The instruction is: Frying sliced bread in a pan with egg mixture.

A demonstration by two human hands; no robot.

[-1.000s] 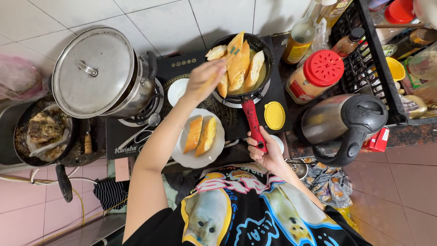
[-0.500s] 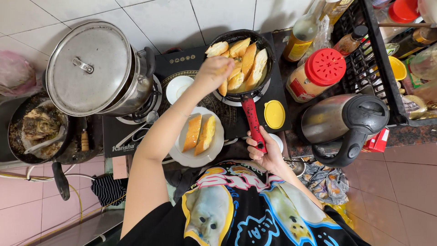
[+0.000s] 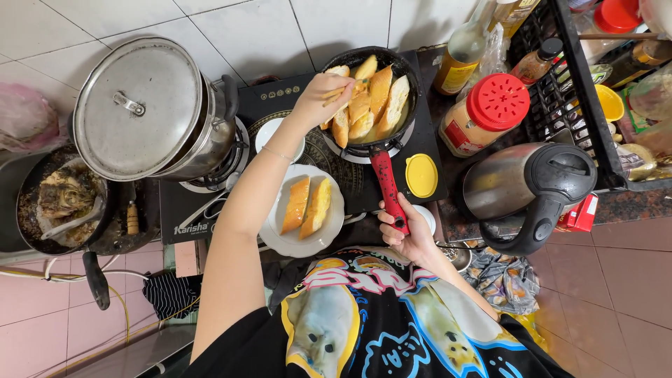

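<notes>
Nearest the wearer, the right hand (image 3: 406, 234) is closed around the end of the red handle (image 3: 387, 187) of one black frying pan (image 3: 374, 94), thumb on top, wrist low. Just left of it stands one white plate (image 3: 280, 238) bearing two golden bread slices (image 3: 306, 206), side by side and touching. One yellow lid (image 3: 421, 176) lies flat beside the handle.

The left arm extends forward across the plate, elbow bent, forearm rising to the pan. The left hand (image 3: 315, 101) is pinched shut on one pair of chopsticks (image 3: 341, 89), whose tips rest on the bread in the pan. The pan sits on a burner and holds about six bread slices (image 3: 381, 94), overlapping; exact count uncertain.

Farther out: one large steel pot (image 3: 150, 112) with lid on, one dark pan of cooked food (image 3: 59, 203) at far left, one kettle (image 3: 528, 185), one red-capped jar (image 3: 483, 115), one black crate (image 3: 574, 91) at right.
</notes>
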